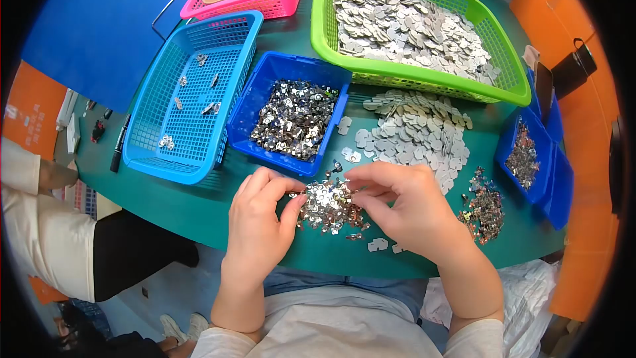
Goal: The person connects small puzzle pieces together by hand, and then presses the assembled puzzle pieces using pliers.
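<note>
A heap of small shiny metal pieces (329, 202) lies on the green table in front of me. My left hand (262, 215) is at the heap's left side, its thumb and index finger bent towards each other in a pinch. At the right side my right hand (407, 202) has its thumb and fingertips drawn together against the pieces. Whatever lies between the fingertips of either hand is too small to make out. Just behind the heap stands a dark blue bin (338, 119) holding many similar small metal parts. Flat grey plates (421, 136) are spread beyond my right hand.
A green basket (424, 73) full of flat plates stands at the back. A light blue basket (228, 109) holds several small clusters; behind it is a pink basket (285, 6). Rightward are a small-parts pile (487, 215) and a blue tray (553, 179). Another person's sleeve (20, 169) shows left.
</note>
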A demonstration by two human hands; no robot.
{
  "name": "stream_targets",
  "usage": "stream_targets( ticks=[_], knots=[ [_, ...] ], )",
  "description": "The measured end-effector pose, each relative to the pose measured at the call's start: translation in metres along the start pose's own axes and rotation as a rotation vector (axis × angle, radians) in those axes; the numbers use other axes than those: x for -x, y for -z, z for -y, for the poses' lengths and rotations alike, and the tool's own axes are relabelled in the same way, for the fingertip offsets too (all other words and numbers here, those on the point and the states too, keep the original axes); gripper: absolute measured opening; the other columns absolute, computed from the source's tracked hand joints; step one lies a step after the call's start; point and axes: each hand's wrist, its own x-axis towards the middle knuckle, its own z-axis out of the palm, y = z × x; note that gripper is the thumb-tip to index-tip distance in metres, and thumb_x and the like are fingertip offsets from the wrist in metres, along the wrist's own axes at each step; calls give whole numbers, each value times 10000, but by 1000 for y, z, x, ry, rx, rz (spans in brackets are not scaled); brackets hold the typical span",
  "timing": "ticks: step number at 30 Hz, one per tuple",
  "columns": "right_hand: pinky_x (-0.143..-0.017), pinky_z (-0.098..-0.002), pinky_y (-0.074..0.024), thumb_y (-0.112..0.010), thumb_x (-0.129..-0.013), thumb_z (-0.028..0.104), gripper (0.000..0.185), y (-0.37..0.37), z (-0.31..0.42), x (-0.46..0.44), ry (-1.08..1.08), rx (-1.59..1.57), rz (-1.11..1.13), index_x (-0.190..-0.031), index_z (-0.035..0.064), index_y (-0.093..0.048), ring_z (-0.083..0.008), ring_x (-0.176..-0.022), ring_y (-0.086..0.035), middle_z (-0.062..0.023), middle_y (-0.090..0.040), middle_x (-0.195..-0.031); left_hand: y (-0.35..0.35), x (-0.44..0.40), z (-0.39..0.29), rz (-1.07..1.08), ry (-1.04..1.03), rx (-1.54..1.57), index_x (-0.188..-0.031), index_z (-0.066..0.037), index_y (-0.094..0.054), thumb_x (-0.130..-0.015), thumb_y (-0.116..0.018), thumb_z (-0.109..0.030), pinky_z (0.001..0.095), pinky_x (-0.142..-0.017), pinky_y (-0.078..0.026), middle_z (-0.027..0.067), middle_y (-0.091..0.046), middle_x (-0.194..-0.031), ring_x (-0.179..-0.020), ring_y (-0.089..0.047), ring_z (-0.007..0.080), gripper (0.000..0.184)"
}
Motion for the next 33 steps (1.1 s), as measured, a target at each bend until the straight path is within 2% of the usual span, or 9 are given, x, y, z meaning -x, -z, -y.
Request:
stream_targets(
  ticks=[2, 6, 12, 17, 21, 23, 25, 27, 33],
  knots=[
    [-738, -303, -596, -690, -803, -90, 279, 2, -2, 0, 29, 82, -42, -1077, -36, -688, -206, -849, -735, -138, -737, -925, -1, -1, 0, 8, 26, 40, -873, -27, -683, -812, -728, -36, 403, -712, -458, 109, -589, -851, -819, -591, 309, 76],
    [-648, -324, -560, -748, -766, -30, 266, 8, -4, -3, 62, 275, -18, -1025, -2, -694, -204, -742, -684, -101, -698, -882, -1, -1, 2, 9, 21, 47, -875, -17, -677, -818, -719, -22, 399, -698, -463, 115, -598, -843, -805, -598, 310, 71],
    [-702, -380, -538, -776, -751, 35, 269, -3, -12, -1, 275, 393, 25, -1004, 32, -687, -289, -838, -644, -94, -652, -895, 3, -1, 4, -62, 65, 178, -868, 15, -658, -846, -683, 34, 333, -625, -487, 117, -633, -830, -703, -623, 246, 39],
    [-667, -374, -537, -759, -763, 21, 206, -7, -20, -2, 243, 353, 62, -958, 25, -691, -304, -760, -642, -97, -657, -854, 11, 6, 4, -4, 74, 299, -916, 32, -673, -864, -656, 60, 273, -647, -518, 112, -667, -884, -733, -651, 173, 62],
    [-616, -368, -529, -748, -768, 14, 142, 2, -14, -1, 88, 213, -24, -895, 7, -685, -298, -672, -634, -106, -661, -815, 8, 3, 6, 26, 14, 314, -943, 23, -683, -847, -679, 41, 297, -654, -508, 113, -655, -883, -748, -640, 199, 98],
    [-640, -372, -526, -754, -768, 25, 140, 7, -8, -2, 63, 217, -2, -889, 11, -684, -295, -707, -635, -105, -657, -821, 5, 1, 5, 0, 4, 190, -958, 7, -692, -828, -715, -6, 339, -697, -497, 110, -636, -896, -808, -627, 249, 133],
    [-664, -376, -522, -759, -768, 37, 140, 7, -8, -1, 40, 220, 19, -883, 15, -683, -291, -742, -635, -104, -653, -827, 3, -1, 1, 16, 1, 129, -956, 13, -694, -816, -718, 6, 325, -709, -492, 108, -627, -901, -813, -618, 234, 142],
    [-735, -387, -507, -769, -764, 58, 143, 2, -13, 0, 149, 432, 36, -875, 27, -685, -292, -820, -618, -92, -637, -834, 2, -3, -3, 32, 0, 68, -953, 19, -695, -804, -721, 18, 310, -722, -487, 107, -618, -907, -818, -609, 220, 151],
    [-777, -400, -490, -721, -796, 36, 77, -2, -17, -2, 164, 412, 108, -863, 29, -684, -308, -858, -600, -95, -630, -837, 0, -4, 1, 84, 1, 5, -882, 24, -650, -808, -717, 6, 326, -688, -467, 108, -577, -861, -772, -574, 235, 102]
  ],
)
